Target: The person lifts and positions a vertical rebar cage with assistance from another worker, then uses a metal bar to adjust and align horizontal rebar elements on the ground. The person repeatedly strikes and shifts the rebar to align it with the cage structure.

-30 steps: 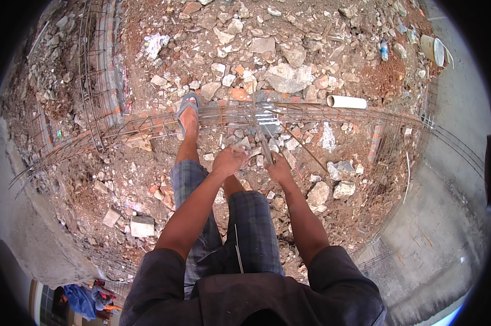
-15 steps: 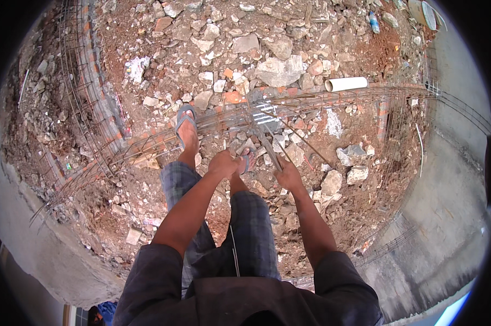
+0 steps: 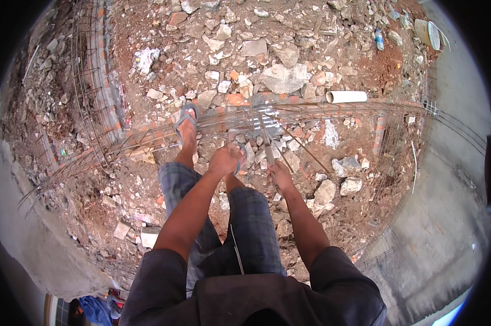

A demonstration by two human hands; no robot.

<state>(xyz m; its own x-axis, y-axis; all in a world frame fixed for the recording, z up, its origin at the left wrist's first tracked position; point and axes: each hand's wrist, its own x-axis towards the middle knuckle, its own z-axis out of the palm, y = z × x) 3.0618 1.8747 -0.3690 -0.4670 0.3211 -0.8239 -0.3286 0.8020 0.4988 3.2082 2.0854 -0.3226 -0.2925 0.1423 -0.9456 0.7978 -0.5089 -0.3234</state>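
My right hand (image 3: 279, 176) is closed round the grey handle of a long metal tool (image 3: 269, 154). Its narrow far end reaches to the rebar cage (image 3: 218, 120), beside a patch of pale parallel strips (image 3: 265, 120). My left hand (image 3: 226, 160) is closed in front of my right foot; whatever its fingers hold, if anything, is hidden. Two thin rods (image 3: 309, 152) slant from the cage down to the right of the tool. My left sandalled foot (image 3: 187, 120) stands against the cage.
Rubble and broken stones (image 3: 285, 79) cover the soil. A white pipe piece (image 3: 347, 96) lies beyond the cage, with a plastic bottle (image 3: 379, 39) and a bucket (image 3: 427, 33) at far right. Another rebar cage (image 3: 86, 92) runs along the left. A grey concrete surface (image 3: 435, 228) borders the right.
The tool has swung more upright, and my right hand has moved slightly left and nearer to me. My left hand has stayed near my right foot. The whole view has shifted slightly.
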